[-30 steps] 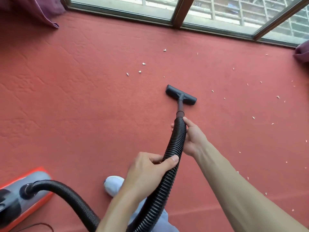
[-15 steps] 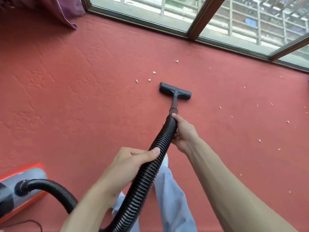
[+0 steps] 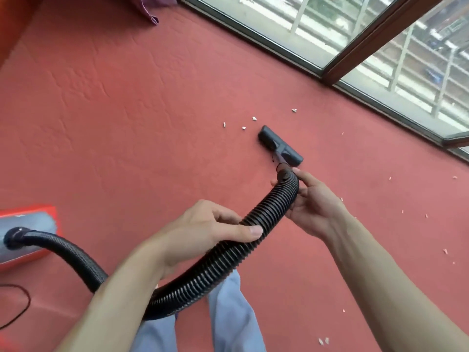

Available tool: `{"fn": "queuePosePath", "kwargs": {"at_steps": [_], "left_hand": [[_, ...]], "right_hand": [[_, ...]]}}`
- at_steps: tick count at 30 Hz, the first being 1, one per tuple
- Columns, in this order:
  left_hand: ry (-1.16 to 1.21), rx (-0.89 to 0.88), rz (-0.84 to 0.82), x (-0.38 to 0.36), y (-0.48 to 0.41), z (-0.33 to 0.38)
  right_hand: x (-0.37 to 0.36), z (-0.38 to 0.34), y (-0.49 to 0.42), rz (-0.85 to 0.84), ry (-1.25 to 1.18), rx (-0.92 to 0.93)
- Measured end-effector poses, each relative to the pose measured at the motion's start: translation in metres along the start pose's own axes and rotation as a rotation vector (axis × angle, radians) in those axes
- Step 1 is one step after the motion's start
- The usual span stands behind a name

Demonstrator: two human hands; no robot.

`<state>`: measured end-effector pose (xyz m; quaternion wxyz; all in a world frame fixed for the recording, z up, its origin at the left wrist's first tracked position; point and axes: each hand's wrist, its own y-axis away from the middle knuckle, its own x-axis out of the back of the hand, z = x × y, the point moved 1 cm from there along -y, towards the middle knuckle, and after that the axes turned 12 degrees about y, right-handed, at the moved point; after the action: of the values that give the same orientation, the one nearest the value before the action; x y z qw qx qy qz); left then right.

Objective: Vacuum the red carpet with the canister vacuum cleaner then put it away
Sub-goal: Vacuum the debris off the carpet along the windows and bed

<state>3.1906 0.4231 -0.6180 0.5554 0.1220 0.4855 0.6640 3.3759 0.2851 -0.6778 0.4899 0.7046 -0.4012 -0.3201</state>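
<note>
I see my left hand (image 3: 203,229) with its grip wrapped round the ribbed black hose (image 3: 228,260) midway, thumb laid along the top. My right hand (image 3: 312,201) has its grip closed on the hose end just behind the floor nozzle (image 3: 280,148), which sits on the red carpet (image 3: 127,123) near white scraps (image 3: 243,128). The canister (image 3: 25,224) lies far left, hose plugged in; the window (image 3: 330,21) runs beyond the nozzle.

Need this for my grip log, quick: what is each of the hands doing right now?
Left hand: closed around the black hose, partway along it.
Right hand: closed on the hose just behind the floor nozzle.
</note>
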Motion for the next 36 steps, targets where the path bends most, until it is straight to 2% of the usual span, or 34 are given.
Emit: {"fn": "queuePosePath", "kwargs": {"at_steps": [4,6,12,19,26,32,36], "left_hand": [[0.000,0.014,0.259,0.001,-0.011,-0.015],[-0.008,0.000,0.319,-0.005,-0.016,-0.028],[-0.104,-0.061,0.311,-0.004,0.004,-0.049],[-0.018,-0.242,0.260,0.021,0.066,-0.011],[-0.069,-0.407,0.372,0.043,0.179,0.043],[0.022,-0.460,0.438,0.038,0.284,0.076],[0.058,-0.508,0.476,0.021,0.321,0.098]], "right_hand": [[-0.018,0.008,-0.025,0.068,-0.043,0.029],[-0.021,0.013,-0.039,0.110,-0.100,0.063],[-0.029,0.022,-0.029,0.030,-0.152,0.142],[-0.074,-0.006,0.027,-0.013,-0.151,0.051],[-0.167,-0.037,0.113,-0.158,-0.151,-0.072],[-0.216,-0.058,0.198,-0.338,-0.078,-0.051],[-0.227,-0.082,0.242,-0.360,-0.003,-0.001]]}}
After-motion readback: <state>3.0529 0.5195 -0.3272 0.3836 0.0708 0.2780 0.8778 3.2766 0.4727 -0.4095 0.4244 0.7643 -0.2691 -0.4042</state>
